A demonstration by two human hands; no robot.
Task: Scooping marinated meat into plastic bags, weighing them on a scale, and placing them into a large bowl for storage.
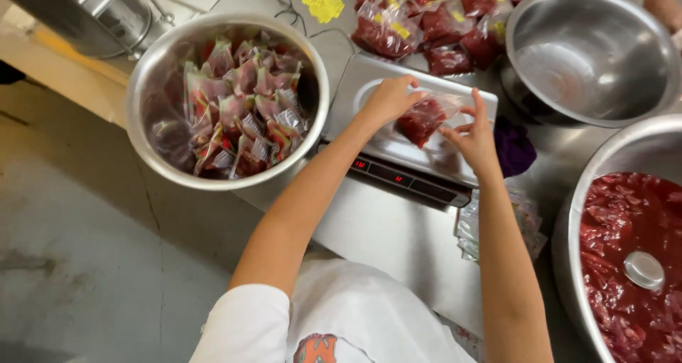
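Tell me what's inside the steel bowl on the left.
The steel bowl holds a heap of small clear bags with red contents, piled loosely against each other. The bags cover the bowl's bottom, so anything beneath the pile cannot be seen.
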